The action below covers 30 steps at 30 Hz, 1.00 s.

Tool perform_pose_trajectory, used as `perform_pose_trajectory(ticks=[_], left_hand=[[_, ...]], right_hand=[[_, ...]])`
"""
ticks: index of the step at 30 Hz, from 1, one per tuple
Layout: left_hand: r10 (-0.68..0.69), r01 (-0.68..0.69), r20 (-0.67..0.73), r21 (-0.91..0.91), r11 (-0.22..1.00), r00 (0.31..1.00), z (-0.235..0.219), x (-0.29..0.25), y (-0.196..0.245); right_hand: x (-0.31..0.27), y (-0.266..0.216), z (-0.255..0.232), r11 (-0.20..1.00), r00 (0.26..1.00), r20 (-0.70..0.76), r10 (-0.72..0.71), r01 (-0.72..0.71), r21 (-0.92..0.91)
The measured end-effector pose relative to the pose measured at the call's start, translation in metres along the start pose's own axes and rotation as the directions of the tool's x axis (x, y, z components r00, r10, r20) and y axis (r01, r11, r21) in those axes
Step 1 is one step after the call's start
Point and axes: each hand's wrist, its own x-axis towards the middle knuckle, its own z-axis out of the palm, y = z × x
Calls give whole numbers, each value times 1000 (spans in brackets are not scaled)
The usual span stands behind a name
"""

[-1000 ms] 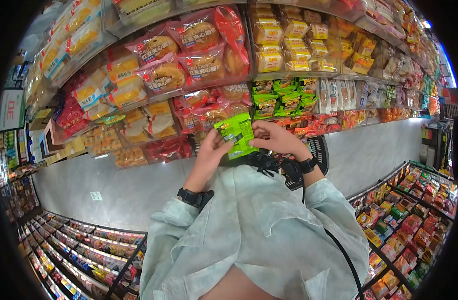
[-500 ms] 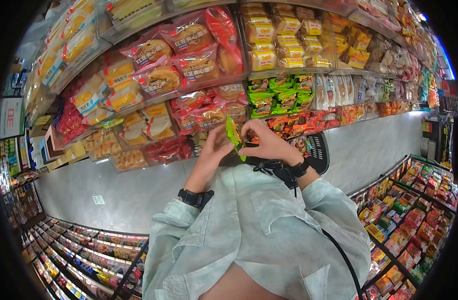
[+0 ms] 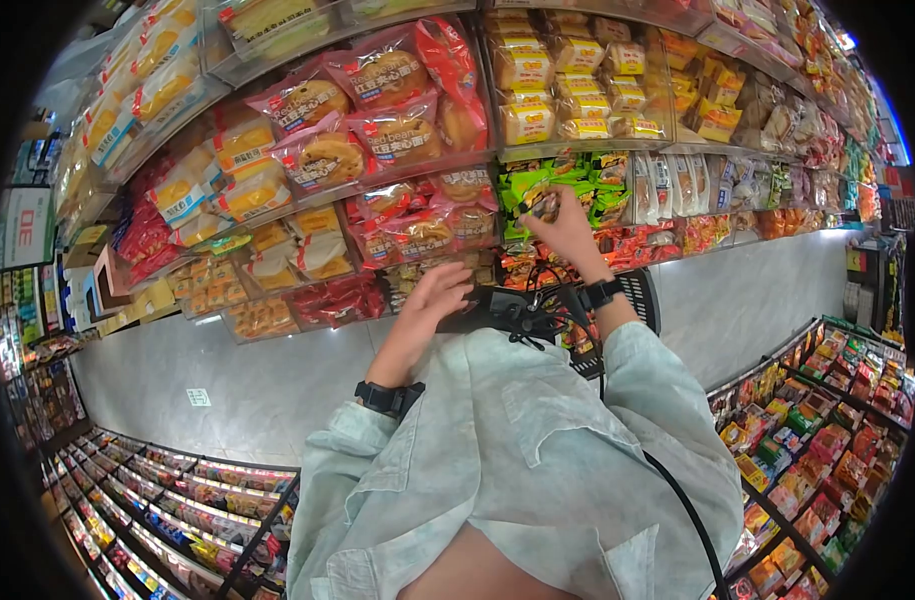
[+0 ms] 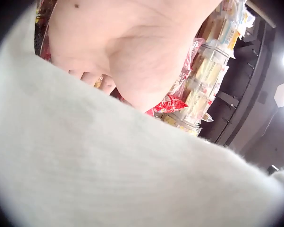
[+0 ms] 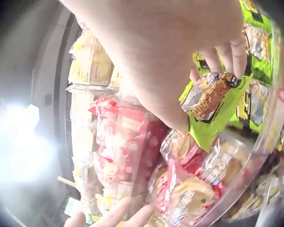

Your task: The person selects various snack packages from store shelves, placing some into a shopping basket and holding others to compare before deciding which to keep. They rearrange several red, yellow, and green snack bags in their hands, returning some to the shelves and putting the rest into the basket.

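Note:
My right hand point(image 3: 567, 232) reaches out to the bin of green snack packets point(image 3: 609, 200). Between its thumb and fingertips it pinches one bright green packet point(image 5: 211, 101), printed with a brown snack picture. That packet overlaps the others in the head view. My left hand point(image 3: 433, 300) hovers lower, in front of the bagged buns point(image 3: 422, 232), holding nothing, its fingers loosely bent. In the left wrist view the palm point(image 4: 127, 52) and a pale sleeve point(image 4: 99, 156) fill most of the picture.
Clear-fronted bins of red bean buns point(image 3: 397, 135) and yellow-labelled cakes point(image 3: 525, 70) rise above the green packets. Orange-red packets point(image 3: 637, 243) lie below them. A black basket point(image 3: 637, 300) is beside my waist. Shelves of snacks point(image 3: 817, 440) stand behind on the right.
The green packet, first held in both hands before my body, was turned edge-on. My left hand has since let go, and my right hand has carried it forward to the bin.

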Motion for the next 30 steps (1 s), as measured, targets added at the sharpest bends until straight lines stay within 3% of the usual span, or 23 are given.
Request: perform_pose_trajectory(ticks=[5,12,15,18,21,24,27,30], left_hand=[[-25,25,-2,50,998,1000,1,-7,-2],[1,1,-38,47,999,999,2,-17,0],[-2,4,-62,44,999,998,4,-21,3],[14,-11,-89,35,999,996,2,-22,2],[9,-8,-130,7,1000,991,-2,-23,-3],[-3,1,-157,-15,1000,988,-13,-21,-8],[-38,49,-175,59,997,984,-28,-21,-17],[-108,125,-199,73,989,974,-56,-24,-38]], right_hand=[[43,-4,8,990,988,-154,19,-40,-136],[75,9,54,971,897,-410,-166,77,-224],[69,8,54,973,934,-293,-204,161,-164],[62,17,51,995,989,-125,-84,76,-67],[47,10,39,994,987,-133,-84,75,-74],[33,4,18,989,985,-123,-125,133,65],[17,6,-2,909,999,32,20,-32,415],[-8,-3,-27,942,1000,21,-12,4,335]])
